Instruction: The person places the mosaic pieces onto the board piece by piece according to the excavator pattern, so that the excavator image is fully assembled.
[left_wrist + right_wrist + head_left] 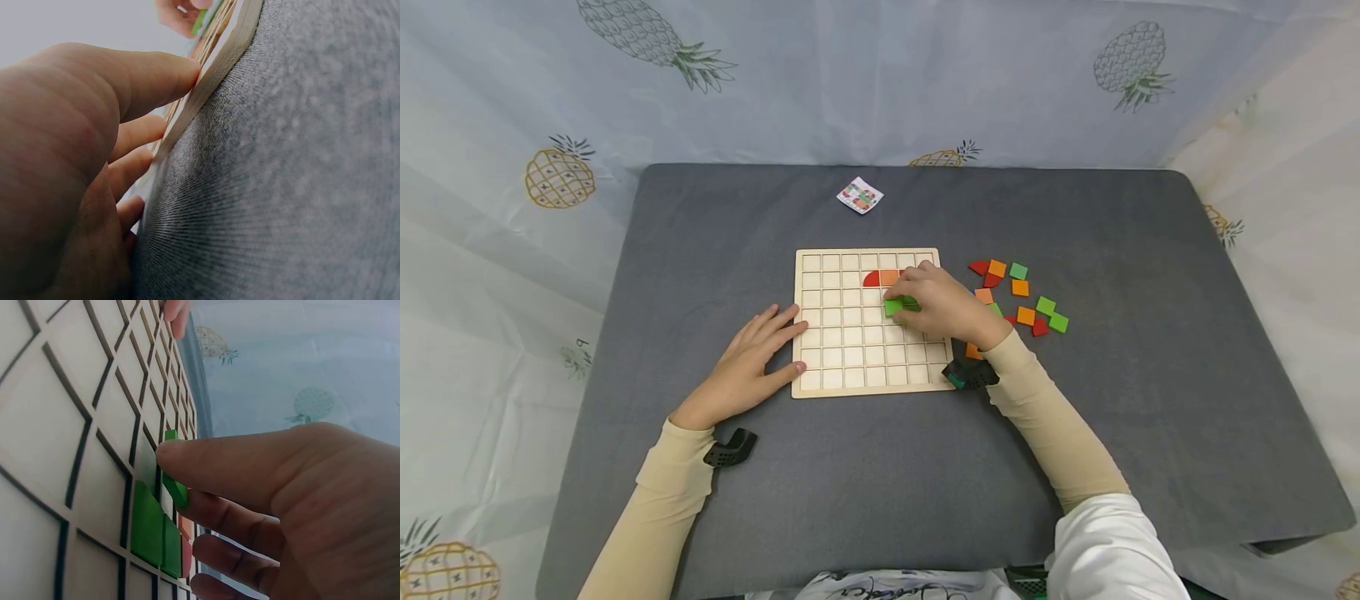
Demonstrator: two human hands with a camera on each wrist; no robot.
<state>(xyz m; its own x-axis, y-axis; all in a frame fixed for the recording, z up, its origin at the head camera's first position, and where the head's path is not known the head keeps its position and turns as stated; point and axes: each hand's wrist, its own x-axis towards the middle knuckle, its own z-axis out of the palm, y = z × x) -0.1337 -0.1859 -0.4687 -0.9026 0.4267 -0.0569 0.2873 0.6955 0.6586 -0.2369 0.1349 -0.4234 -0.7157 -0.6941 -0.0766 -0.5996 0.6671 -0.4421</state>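
A pale wooden grid board (pixel 832 355) lies on the grey table. Over its upper right part, my right hand (pixel 942 302) pinches a green tile (pixel 176 484) between thumb and index finger. Two green tiles (pixel 147 526) sit in cells beside it in the right wrist view. In the row above, a red curved-edge tile (pixel 871 279) adjoins an orange tile (pixel 889 277); the hand partly covers more red there. My left hand (pixel 741 367) rests at the board's left edge, fingers spread, thumb touching the rim in the left wrist view.
Loose red, orange and green tiles (pixel 1026 316) lie scattered right of the board, some hidden by the right wrist. A small pattern card (pixel 860 196) lies beyond the board. Behind the table hangs a pineapple-print curtain (pixel 880 83).
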